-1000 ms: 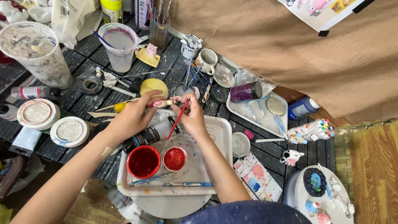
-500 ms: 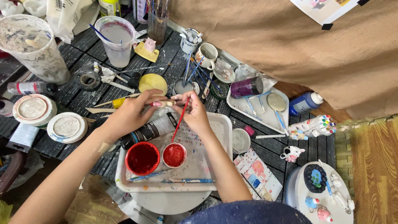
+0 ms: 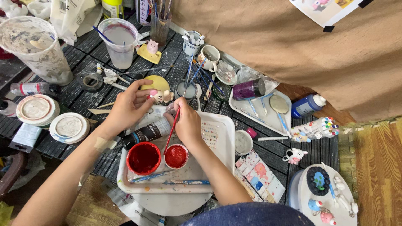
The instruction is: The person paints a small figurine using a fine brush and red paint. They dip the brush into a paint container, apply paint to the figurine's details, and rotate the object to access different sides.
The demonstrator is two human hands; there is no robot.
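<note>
Our left hand (image 3: 127, 106) pinches the small pig figurine (image 3: 158, 96) steady above the white tray's (image 3: 224, 142) far edge, while right hand (image 3: 187, 121) fingers clamp the red brush (image 3: 172, 129).

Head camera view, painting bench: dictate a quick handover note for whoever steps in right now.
Left hand holds a small pink-and-cream pig figurine above the white plastic tray.
Right hand grips a thin red-handled brush, its tip by the figurine.
Two round cups of red paint sit in the tray beside a black paint tube.
Done: pink shows on the figurine.
Left: cream areas remain unpainted.
</note>
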